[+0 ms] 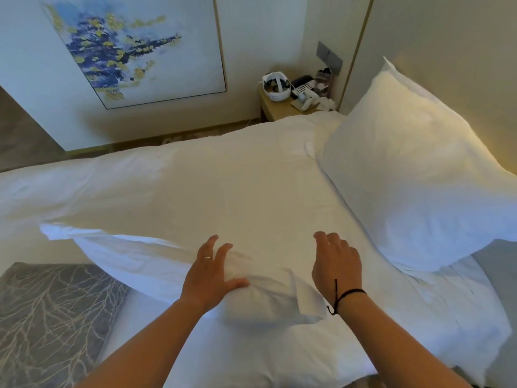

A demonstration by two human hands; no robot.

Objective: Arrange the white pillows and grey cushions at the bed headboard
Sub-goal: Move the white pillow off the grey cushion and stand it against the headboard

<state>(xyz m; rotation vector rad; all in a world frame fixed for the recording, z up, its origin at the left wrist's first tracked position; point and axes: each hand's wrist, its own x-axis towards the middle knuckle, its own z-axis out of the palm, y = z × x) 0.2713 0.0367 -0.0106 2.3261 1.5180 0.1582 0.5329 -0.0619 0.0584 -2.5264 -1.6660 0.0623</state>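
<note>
A white pillow (145, 264) lies flat on the white bed (223, 177) in front of me. My left hand (209, 273) rests on its near right end with fingers spread and the thumb pressed into the fabric. My right hand (335, 261) hovers just to the right of that pillow's corner, fingers relaxed, holding nothing. A second white pillow (414, 177) leans upright against the headboard (447, 51) at the right. A grey cushion (50, 323) with a pale branch pattern lies at the lower left on the bed.
A wooden bedside table (282, 107) at the far corner carries a white headset, a phone and small items. A large blue and yellow painting (126, 46) hangs on the far wall. Dark floor shows beyond the bed's far edge.
</note>
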